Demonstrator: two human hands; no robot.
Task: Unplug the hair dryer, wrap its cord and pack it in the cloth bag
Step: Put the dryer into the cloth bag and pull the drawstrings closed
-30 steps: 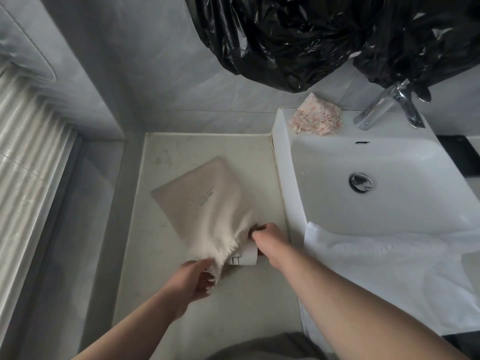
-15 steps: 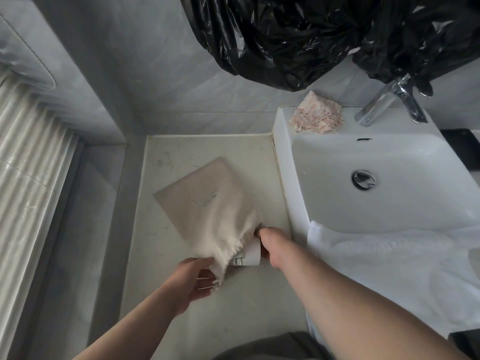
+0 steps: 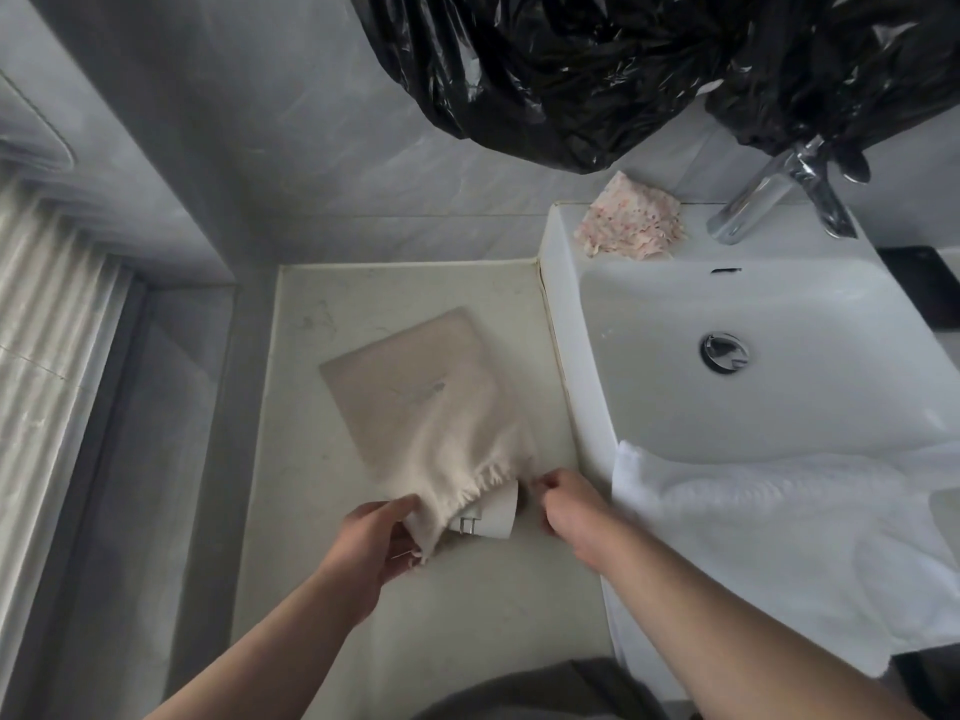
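In the middle of the frame, on the pale counter [image 3: 322,485], the cloth bag [image 3: 426,407] lies flat with its closed corner pointing to the upper left and its gathered mouth turned toward you. The hair dryer [image 3: 496,514] is inside it. Only a white rounded end pokes out of the mouth, with small metal plug prongs [image 3: 466,524] showing just beside it at the hem.

Your left hand [image 3: 374,543], at lower centre, grips the bag's mouth. The fingers curl under the frayed edge and the thumb sits on top, so the cloth is pinched between them. Your right hand [image 3: 566,504] is just right of the dryer's exposed end, very near the puckered hem. Its fingers are curled and blurred, and you cannot tell whether they pinch a drawstring, touch the dryer, or hold nothing.

To the right of the counter stands the white sink [image 3: 592,356], with its drain [image 3: 723,351] in the basin. A white towel [image 3: 779,527] is draped over its near rim. At the upper right, a chrome faucet [image 3: 769,200] rises from the back ledge, and a speckled pink cloth [image 3: 631,220] lies on the ledge beside it. A crumpled black plastic bag [image 3: 597,70] hangs across the top of the frame, above the sink.
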